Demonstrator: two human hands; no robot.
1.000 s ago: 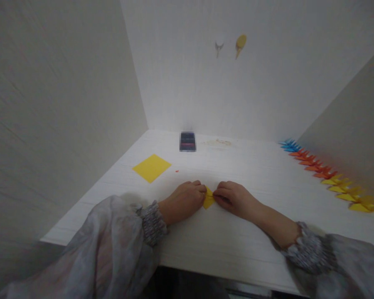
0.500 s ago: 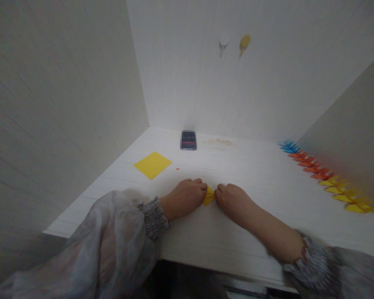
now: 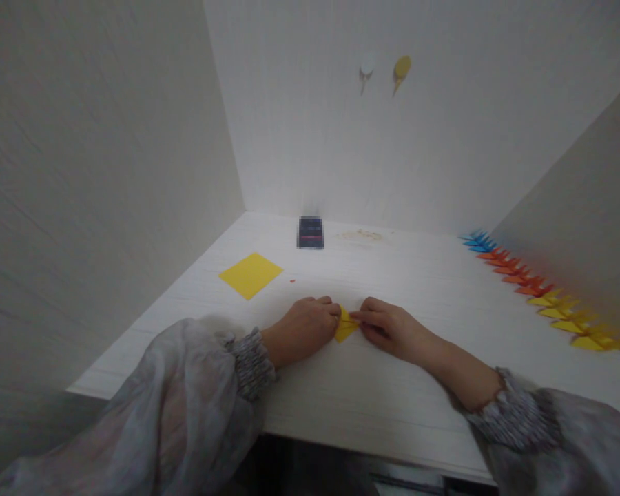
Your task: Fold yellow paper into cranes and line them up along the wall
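Between my two hands lies a small folded piece of yellow origami paper (image 3: 346,326), with a crease line showing along its middle. My left hand (image 3: 313,327) is closed on its left side, fingers curled and partly covering it. On the right, my right hand (image 3: 393,327) touches the paper's corner, its forefinger stretched over the top and the other fingers bent in; the thumb's hold is partly hidden. A flat yellow square sheet (image 3: 251,275) rests to the left, beyond my left hand.
A row of folded paper figures, blue (image 3: 478,241), orange (image 3: 514,271) and yellow (image 3: 579,324), runs along the right wall. A dark blurred object (image 3: 311,233) stands at the back. An orange scrap (image 3: 292,281) lies near the sheet. Two hooks, white (image 3: 366,69) and yellow (image 3: 401,69), are on the wall.
My right hand has shifted from a tight pinch at the paper's right tip to a stretched forefinger over it. More of the folded paper shows. My left hand stays on its side.
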